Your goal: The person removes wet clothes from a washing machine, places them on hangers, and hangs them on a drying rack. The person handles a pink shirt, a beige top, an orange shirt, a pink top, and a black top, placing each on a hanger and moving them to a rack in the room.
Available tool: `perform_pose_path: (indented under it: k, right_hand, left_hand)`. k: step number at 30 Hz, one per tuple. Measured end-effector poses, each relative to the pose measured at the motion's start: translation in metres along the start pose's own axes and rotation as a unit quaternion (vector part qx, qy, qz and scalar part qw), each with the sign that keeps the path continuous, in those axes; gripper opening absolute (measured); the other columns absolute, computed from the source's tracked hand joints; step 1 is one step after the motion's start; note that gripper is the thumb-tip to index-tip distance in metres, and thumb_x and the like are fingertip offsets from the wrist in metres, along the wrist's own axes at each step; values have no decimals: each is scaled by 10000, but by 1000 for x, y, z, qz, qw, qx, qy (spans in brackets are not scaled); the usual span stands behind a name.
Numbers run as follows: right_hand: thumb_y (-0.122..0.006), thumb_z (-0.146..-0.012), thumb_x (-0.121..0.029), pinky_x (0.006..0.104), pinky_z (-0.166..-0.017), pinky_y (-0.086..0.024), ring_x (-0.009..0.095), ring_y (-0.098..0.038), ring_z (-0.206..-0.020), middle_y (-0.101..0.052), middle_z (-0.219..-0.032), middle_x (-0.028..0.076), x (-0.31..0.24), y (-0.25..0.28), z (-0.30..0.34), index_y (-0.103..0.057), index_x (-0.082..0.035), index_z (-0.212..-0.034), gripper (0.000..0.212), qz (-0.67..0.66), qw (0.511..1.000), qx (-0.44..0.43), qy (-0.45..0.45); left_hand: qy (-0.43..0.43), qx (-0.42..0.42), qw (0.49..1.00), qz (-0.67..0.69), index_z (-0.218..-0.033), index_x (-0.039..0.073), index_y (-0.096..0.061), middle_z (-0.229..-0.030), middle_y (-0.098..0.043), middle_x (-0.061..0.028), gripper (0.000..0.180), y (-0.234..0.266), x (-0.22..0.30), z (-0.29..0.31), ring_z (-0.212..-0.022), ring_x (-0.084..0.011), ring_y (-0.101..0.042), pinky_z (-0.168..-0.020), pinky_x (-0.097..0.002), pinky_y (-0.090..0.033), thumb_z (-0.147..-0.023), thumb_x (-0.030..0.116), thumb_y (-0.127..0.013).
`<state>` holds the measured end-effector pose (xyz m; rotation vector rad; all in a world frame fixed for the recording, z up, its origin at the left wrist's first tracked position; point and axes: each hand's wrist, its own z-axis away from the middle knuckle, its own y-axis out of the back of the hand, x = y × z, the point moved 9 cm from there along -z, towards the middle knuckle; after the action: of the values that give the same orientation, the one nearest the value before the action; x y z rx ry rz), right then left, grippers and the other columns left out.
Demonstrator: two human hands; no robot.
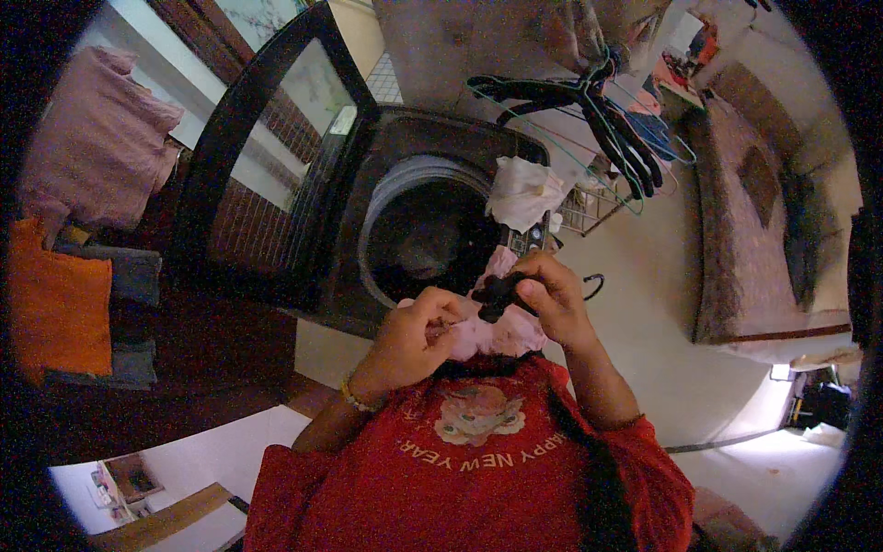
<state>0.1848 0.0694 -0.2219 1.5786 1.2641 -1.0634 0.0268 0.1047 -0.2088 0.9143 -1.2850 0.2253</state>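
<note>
Pink garment (497,333) bunched between both hands, held close against my chest just above the red shirt (478,460). Black hanger (501,293) sits at the top of the bundle, touching the cloth. Right hand (552,299) is clenched around the hanger, fingers wrapped over its dark end. Left hand (414,336) pinches a fold of the pink fabric, thumb and fingers closed on it; beaded bracelet (357,397) on that wrist. The two hands are near each other, with the cloth bridging them.

Just beyond the hands: top-loading washing machine (423,230), lid (267,156) swung up and standing open past the left hand. Drum interior is dark, so I can't tell the contents. White cloth (524,191) draped on the washer rim, straight ahead of the right hand. Further out past the right hand, a bunch of black hangers (607,120) with a few thin wire ones beside them. Orange cushion (55,294) well off to the left of the left hand, pink clothing (92,138) hanging above it. Sofa (763,202) far off the right hand's side.
</note>
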Motion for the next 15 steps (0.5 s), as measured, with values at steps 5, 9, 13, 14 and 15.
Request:
perform_pose_path:
  k: [5, 9, 13, 14, 15]
  right_hand:
    - [-578, -787, -185, 305, -655, -393, 200, -505, -760, -518, -765, 80, 9, -16, -9, -549, -22, -845, 175, -11, 999, -45, 21]
    - [-522, -854, -249, 262, -640, -394, 129, -484, -726, -524, -794, 52, 7, -28, -9, -542, -10, -819, 242, 16, 994, -99, 39]
    - [-535, -842, -217, 278, -630, -405, 162, -505, -712, -538, -772, 66, 6, -33, -6, -548, -12, -825, 206, -4, 993, -110, 36]
    - [-547, -827, -203, 296, -628, -408, 191, -519, -705, -541, -765, 77, 3, -35, -6, -554, -18, -828, 185, -11, 994, -105, 31]
    - [-559, -812, -189, 314, -625, -411, 221, -533, -698, -545, -758, 89, 2, -36, -5, -560, -25, -830, 165, -17, 995, -100, 25]
  left_hand:
    - [-64, -10, 996, -57, -900, 28, -494, -865, -566, -119, 233, -6, 8, 3, -745, -209, -595, -632, -302, -490, -709, 57, -625]
    - [-87, 28, 993, -77, -865, 37, -509, -815, -559, -128, 187, -2, 12, 6, -717, -243, -597, -614, -320, -489, -715, 57, -618]
    - [-124, 112, 974, -150, -864, 47, -509, -772, -561, -112, 172, 5, 15, 15, -667, -237, -587, -583, -325, -478, -730, 52, -617]
    - [-117, 113, 973, -161, -867, 49, -509, -765, -564, -109, 169, 5, 16, 15, -655, -236, -584, -576, -327, -475, -736, 50, -615]
    - [-109, 114, 972, -172, -870, 51, -508, -757, -567, -105, 166, 6, 17, 15, -643, -236, -581, -569, -330, -471, -741, 49, -613]
